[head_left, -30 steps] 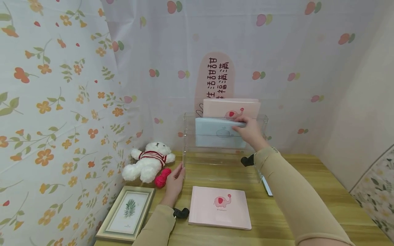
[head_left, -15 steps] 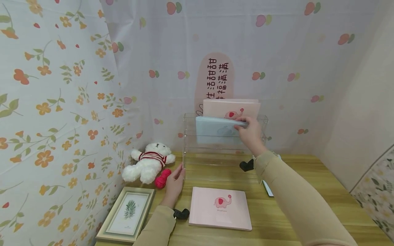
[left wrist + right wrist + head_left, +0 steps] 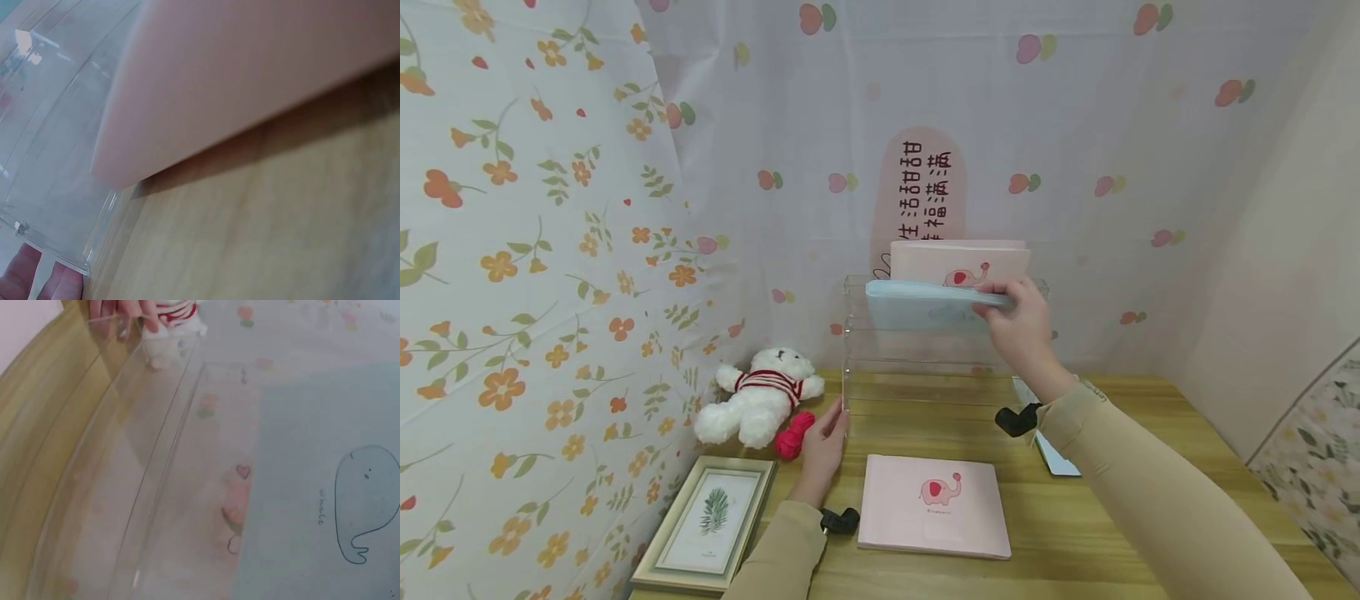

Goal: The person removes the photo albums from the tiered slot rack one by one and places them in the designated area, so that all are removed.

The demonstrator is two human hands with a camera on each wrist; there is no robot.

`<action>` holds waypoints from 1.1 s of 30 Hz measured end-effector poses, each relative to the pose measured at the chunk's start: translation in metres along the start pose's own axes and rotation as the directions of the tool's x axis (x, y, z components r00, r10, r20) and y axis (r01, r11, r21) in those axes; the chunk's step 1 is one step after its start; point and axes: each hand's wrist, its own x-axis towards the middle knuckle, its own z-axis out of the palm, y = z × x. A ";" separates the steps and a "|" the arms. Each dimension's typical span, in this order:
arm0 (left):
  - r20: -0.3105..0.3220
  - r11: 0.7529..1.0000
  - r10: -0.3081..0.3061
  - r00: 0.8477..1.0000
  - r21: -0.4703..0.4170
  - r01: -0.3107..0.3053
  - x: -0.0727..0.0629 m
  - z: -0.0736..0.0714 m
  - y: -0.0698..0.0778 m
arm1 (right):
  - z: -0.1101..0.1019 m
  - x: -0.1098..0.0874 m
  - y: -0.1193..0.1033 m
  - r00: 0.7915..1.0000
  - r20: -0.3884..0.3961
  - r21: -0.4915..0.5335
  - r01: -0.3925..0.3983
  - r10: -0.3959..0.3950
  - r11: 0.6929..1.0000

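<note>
My right hand [image 3: 1021,327] pinches the upper right edge of a light blue booklet [image 3: 917,307] with a whale drawing. The booklet tilts, its top edge towards me, in front of the upper part of a clear acrylic rack [image 3: 847,342]. In the right wrist view the whale cover [image 3: 294,487] shows sideways beside the rack's clear panels. My left hand [image 3: 822,450] touches the rack's left side low down, its fingers fairly straight. Left fingertips [image 3: 22,270] lie against the clear side panel. Behind the blue booklet a pink elephant booklet [image 3: 917,260] stands in the rack's top tier.
Another pink elephant booklet [image 3: 928,529] lies flat in front of the rack. To the left are a white teddy bear [image 3: 760,408], a red yarn bundle [image 3: 793,435] and a picture frame [image 3: 658,554]. A pale flat item [image 3: 1057,457] lies right of the rack, partly behind my right arm.
My right hand has raised the blue booklet slightly and tipped its top edge towards me, so its cover appears shorter. The left hand stays against the rack.
</note>
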 end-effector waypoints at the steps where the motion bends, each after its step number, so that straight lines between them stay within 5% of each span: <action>1: -0.006 1.000 0.009 1.000 0.008 -0.009 0.000 0.000 0.000 | -0.002 -0.004 -0.002 1.000 0.005 0.005 0.005 -0.005 1.000; 11: 0.005 1.000 -0.004 1.000 0.003 0.004 0.000 -0.004 0.001 | 0.002 -0.072 0.011 0.985 0.144 -0.015 0.098 -0.095 0.995; 18: 0.017 1.000 -0.009 1.000 0.013 0.009 -0.002 -0.002 0.004 | 0.002 -0.125 0.026 0.958 0.285 -0.038 0.013 -0.002 0.999; 25: 0.026 1.000 -0.008 1.000 0.009 0.007 -0.001 -0.003 0.005 | -0.010 -0.161 0.026 0.890 0.429 -0.053 -0.148 0.156 0.988; 33: 0.029 0.999 -0.036 0.999 -0.001 0.036 -0.002 -0.003 0.005 | -0.011 -0.185 0.031 0.809 0.563 -0.032 -0.181 0.167 0.983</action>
